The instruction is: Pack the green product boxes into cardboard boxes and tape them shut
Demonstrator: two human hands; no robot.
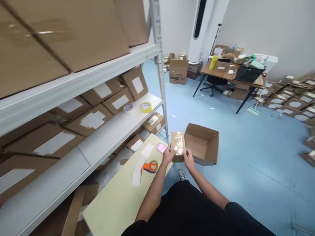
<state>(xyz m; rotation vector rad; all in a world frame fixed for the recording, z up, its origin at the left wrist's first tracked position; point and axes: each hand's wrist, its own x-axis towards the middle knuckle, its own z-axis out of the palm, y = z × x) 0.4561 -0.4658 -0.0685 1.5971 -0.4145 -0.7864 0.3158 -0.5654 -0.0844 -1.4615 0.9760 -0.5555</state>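
Handling step: small taped brown cardboard parcel (178, 146) is grasped by left hand (168, 154) and right hand (189, 158). Beyond the grip, an open brown cardboard box (206, 144) is seen; placement there likely demands a forward reach.

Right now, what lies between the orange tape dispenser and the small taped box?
In the head view, only the left hand lies between orange tape dispenser and small taped cardboard box.
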